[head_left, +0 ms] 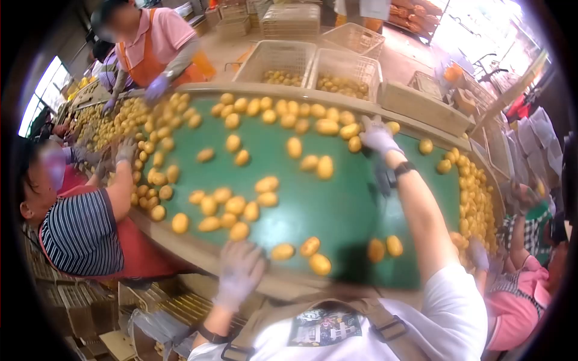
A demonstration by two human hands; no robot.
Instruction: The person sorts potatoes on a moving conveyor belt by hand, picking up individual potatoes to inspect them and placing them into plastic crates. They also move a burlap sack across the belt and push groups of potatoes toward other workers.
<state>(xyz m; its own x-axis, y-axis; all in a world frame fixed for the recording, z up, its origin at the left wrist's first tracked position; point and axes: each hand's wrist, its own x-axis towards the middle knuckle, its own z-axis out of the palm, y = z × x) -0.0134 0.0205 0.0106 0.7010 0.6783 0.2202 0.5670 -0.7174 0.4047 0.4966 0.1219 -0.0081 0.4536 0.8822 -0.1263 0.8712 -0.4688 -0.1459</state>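
Observation:
Yellow potatoes (235, 204) lie scattered over a green belt (337, 222). My right hand (379, 136), in a pale glove, reaches across to the far edge. Its fingers look spread, with potatoes close on both sides, such as one potato (354, 144) just below the fingers. My left hand (239, 272), gloved too and slightly blurred, rests by the near rim of the belt with its fingers loosely extended. Closest to it are a potato (282, 251) on the right and another potato (239, 231) above. Neither palm shows, but no potato is visible in either hand.
Two white crates (274, 57) with potatoes stand beyond the far rim. A co-worker in an orange apron (146, 63) works at the far left, another in a striped shirt (81, 234) at the near left. Potatoes crowd the right end (475, 192), beside a person in pink (518, 301).

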